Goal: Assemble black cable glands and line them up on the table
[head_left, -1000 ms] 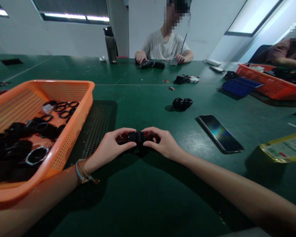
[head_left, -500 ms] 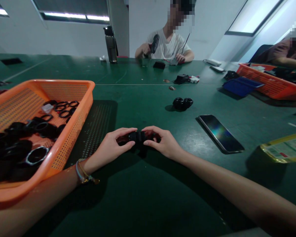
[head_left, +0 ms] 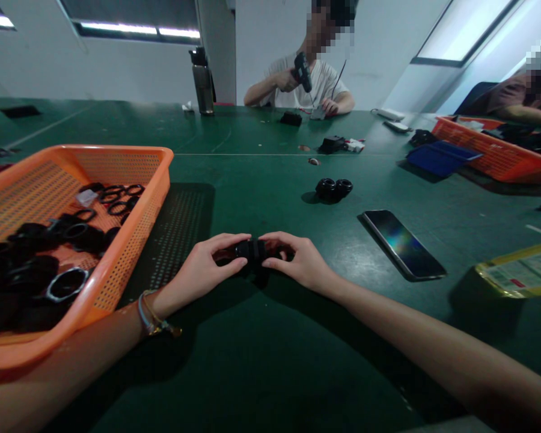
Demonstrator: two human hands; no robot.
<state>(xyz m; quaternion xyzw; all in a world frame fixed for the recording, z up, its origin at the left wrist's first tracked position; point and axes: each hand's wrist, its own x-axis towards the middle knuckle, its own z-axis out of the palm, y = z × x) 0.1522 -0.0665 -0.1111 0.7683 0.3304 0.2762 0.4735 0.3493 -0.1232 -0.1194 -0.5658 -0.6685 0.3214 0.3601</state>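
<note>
My left hand [head_left: 202,269] and my right hand [head_left: 300,261] meet at the middle of the green table [head_left: 261,355], low over its surface. Both pinch a small black threaded fitting [head_left: 251,249] from either side, fingers curled round its ends. A beaded bracelet sits on my left wrist. To my left stands an orange mesh basket [head_left: 130,240] holding several black rings and nuts [head_left: 31,264]. Two more black fittings [head_left: 333,187] lie on the table beyond my right hand.
A dark phone [head_left: 403,243] lies to the right, a yellow-rimmed tray [head_left: 518,270] further right. Across the table a person holds up a black power tool [head_left: 303,71]; a metal bottle [head_left: 202,81] stands nearby. Another orange basket [head_left: 500,153] and a blue lid [head_left: 439,157] sit far right.
My hands stay together on the fitting with only slight finger shifts. The person opposite has lifted a black tool from the table up to chest height.
</note>
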